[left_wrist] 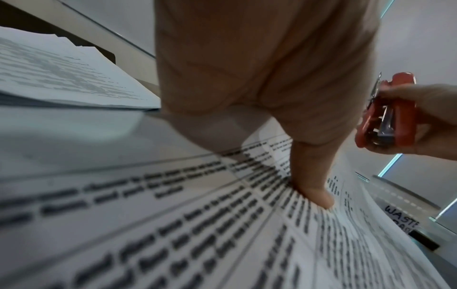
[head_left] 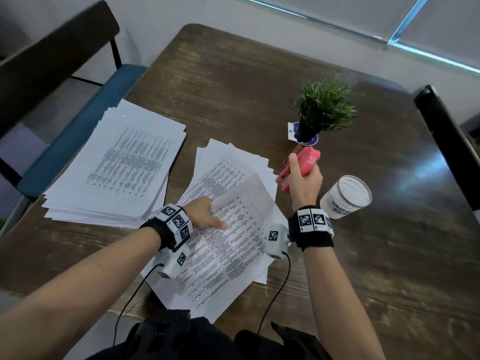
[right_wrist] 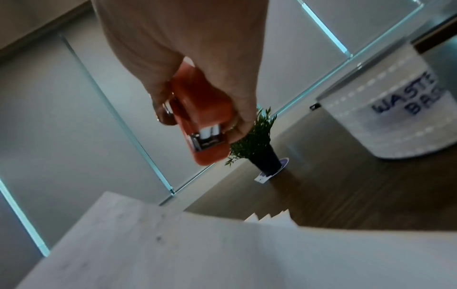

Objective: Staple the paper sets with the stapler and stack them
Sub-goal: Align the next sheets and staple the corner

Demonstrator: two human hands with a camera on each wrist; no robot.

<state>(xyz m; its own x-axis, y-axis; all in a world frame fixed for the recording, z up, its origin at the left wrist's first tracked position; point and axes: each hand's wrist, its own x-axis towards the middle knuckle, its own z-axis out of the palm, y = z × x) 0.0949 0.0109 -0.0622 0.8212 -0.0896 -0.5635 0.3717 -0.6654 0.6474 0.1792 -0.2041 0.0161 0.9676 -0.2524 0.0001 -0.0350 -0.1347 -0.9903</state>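
My right hand (head_left: pixel 305 185) grips a red stapler (head_left: pixel 304 162) in the air, just beyond the far right corner of the paper set (head_left: pixel 228 250). The stapler (right_wrist: pixel 202 109) points away from me, its metal mouth visible. My left hand (head_left: pixel 205 216) pinches the paper set, thumb (left_wrist: pixel 314 195) on the printed top sheet and fingers hidden beneath it, and the far edge curls up. This set lies on a loose, fanned pile of printed sheets (head_left: pixel 207 165). A thicker stack of papers (head_left: pixel 117 165) sits at the left of the table.
On the dark wooden table (head_left: pixel 363 255) a small potted plant (head_left: pixel 322 107) stands beyond the stapler. To the right of my right wrist is a white cup labelled waste basket (head_left: pixel 346 196). Chairs stand at the left (head_left: pixel 52 61) and right (head_left: pixel 446 141) edges.
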